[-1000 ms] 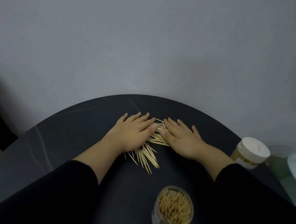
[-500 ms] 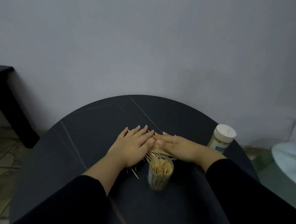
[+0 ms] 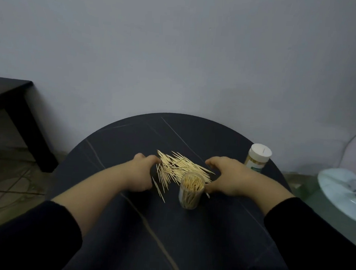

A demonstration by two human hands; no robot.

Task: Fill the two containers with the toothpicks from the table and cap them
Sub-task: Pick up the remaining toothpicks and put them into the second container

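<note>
A loose pile of toothpicks lies on the round dark table. My left hand stands on its edge at the pile's left side, fingers curved inward and touching the sticks. My right hand stands likewise at the pile's right side. Neither hand holds anything. A clear uncapped container, full of upright toothpicks, stands just in front of the pile between my hands. A second container with a white cap stands at the table's right edge.
A dark side table stands to the left by the wall. A white round object sits low on the right, beyond the table edge. The grey wall rises right behind the table.
Both hands lifted from lying flat on the toothpicks and moved apart to the pile's two sides, uncovering it. The view has pulled back, and the pile looks more spread out.
</note>
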